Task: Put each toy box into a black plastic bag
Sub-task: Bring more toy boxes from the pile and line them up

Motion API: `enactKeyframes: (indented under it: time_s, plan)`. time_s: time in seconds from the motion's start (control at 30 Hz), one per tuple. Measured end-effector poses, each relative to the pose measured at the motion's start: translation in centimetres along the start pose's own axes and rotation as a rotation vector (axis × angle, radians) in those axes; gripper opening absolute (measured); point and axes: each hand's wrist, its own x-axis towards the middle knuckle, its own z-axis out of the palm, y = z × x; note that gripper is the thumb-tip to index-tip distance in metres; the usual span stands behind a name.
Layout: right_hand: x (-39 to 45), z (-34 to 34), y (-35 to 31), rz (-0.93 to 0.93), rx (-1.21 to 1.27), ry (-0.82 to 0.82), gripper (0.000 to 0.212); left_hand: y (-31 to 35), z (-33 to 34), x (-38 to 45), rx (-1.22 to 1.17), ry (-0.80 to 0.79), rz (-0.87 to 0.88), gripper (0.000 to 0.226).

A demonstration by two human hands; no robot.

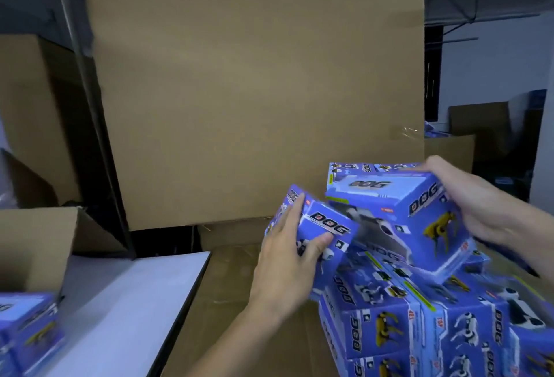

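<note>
left hand (287,259) grips tilted toy box (322,226) | right hand (479,205) grips another box (419,214) — stack's (419,325) top edge

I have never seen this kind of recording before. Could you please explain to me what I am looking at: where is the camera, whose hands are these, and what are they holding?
There is no robot here. A person wears one wide-angle camera on the head, so the single picture looks forward and down at that person's own two bare hands.

The left hand grips a small blue toy box printed with the word DOG. The right hand grips a second, tilted blue toy box, which shows a yellow robot dog. Below them is a pile of the same boxes, and more lie at the lower left.

Behind stands a large brown cardboard sheet. A white surface lies at the lower left. No black plastic bag is visible in this picture.
</note>
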Motion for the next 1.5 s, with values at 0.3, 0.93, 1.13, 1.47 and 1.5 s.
enactKeyframes:
  time_s: [0.3, 0.93, 1.13, 1.47, 1.5]
  plan:
    - [-0.4, 16.1, -6.6, -0.226, 0.612, -0.145, 0.032, 2.6, -9.3, 0.1, -0.33, 0.514, 0.166, 0.062]
    - [-8.4, 56.5, -13.9, -0.174, 0.501, -0.95, 0.037, -4.6, -41.6, -19.5, 0.304, 1.001, -0.163, 0.057]
    - [-10.9, 67.4, -16.3, -0.245, 0.417, -1.18, 0.046, -7.1, -47.9, -23.7, 0.412, 1.149, -0.209, 0.05]
    - [-10.0, 78.2, -15.1, -0.539, -0.123, -1.144, 0.034, -15.0, -54.2, -26.6, 0.444, 1.119, -0.421, 0.049]
    - [-9.9, 78.7, -14.8, -0.577, -0.136, -1.121, 0.033, -15.7, -54.5, -26.4, 0.461, 1.135, -0.435, 0.048]
